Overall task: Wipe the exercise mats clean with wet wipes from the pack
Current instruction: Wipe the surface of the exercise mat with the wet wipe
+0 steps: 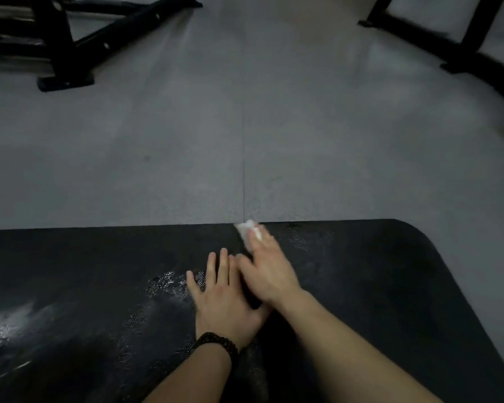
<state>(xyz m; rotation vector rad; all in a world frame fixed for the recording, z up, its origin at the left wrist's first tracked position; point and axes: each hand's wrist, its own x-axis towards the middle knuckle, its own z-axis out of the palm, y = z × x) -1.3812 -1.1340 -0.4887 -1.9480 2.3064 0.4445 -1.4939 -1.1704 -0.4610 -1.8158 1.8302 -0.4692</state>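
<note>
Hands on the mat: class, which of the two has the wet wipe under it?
The right hand, bare-wristed; the white wipe shows beyond its fingers at the mat's far edge. The left hand, braceleted, lies flat.

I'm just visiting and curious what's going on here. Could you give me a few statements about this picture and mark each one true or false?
1. The right hand presses a white wet wipe at the far edge of the black exercise mat. True.
2. The left hand is lifted clear of the mat. False: it lies flat on the mat, fingers spread.
3. A dark beaded bracelet sits on the left wrist. True.
4. The mat surface is dry all over. False: shiny wet streaks show left of the hands.
5. The pack of wipes lies on the mat. False: no pack is in view.
</note>
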